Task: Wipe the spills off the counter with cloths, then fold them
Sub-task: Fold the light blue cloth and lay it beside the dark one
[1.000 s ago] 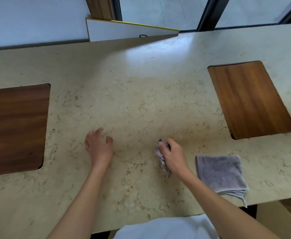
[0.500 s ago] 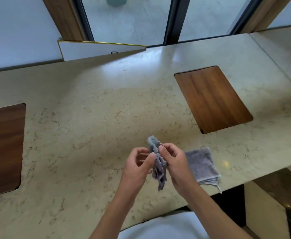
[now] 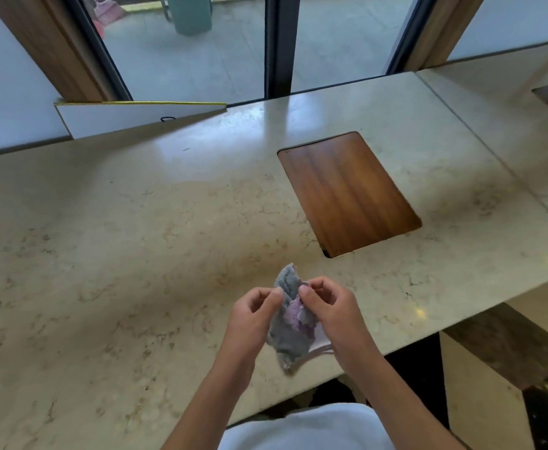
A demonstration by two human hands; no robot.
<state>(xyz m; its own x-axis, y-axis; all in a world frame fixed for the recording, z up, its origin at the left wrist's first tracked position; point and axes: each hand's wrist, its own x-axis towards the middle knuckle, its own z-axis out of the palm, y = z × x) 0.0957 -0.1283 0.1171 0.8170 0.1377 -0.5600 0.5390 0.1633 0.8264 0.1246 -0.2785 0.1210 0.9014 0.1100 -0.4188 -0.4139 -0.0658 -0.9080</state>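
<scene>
The person is holding a crumpled cloth (image 3: 290, 323) up off the counter (image 3: 136, 254), near its front edge. The left hand (image 3: 253, 315) is pinching the cloth's upper left edge between thumb and fingers, and the right hand (image 3: 329, 308) is pinching it just beside, thumb pressing on top; both grips are clamped on the fabric, nearly touching each other. A grey peak is sticking up above the two pinches, and the rest, grey with a pink patch, is hanging bunched below them.

This looks like the start of folding: finding an edge and opening the cloth out. To do it well, the hands probably need to be sliding apart along one hem until each is holding a corner, letting the bunched part drop flat. Pinching the hem alone, not several layers, should keep it from staying tangled. Below the right grip, pale edges of what seems a second cloth (image 3: 323, 347) are showing, mostly hidden.
</scene>
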